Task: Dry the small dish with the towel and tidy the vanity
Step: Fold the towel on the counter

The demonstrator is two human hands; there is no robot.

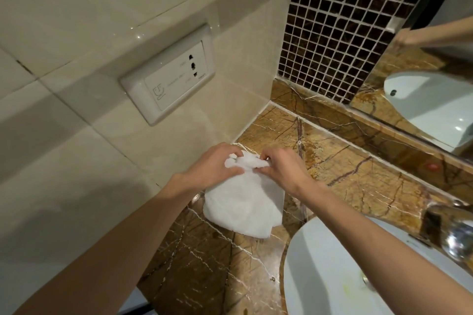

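Observation:
A white towel (243, 206) hangs bunched over the brown marble vanity top (340, 161), near the left wall. My left hand (213, 165) grips its upper left part, and my right hand (281, 167) pinches the upper right part. The two hands nearly touch at the top of the cloth. The towel's lower end drapes down toward the counter. No small dish shows; if one is inside the towel, the cloth and my fingers hide it.
A white basin (332, 271) fills the lower right, with a chrome tap (453, 233) at the right edge. A wall socket plate (169, 77) sits on the beige tiles at left. Dark mosaic tiles (340, 20) and a mirror (430, 89) stand behind the counter.

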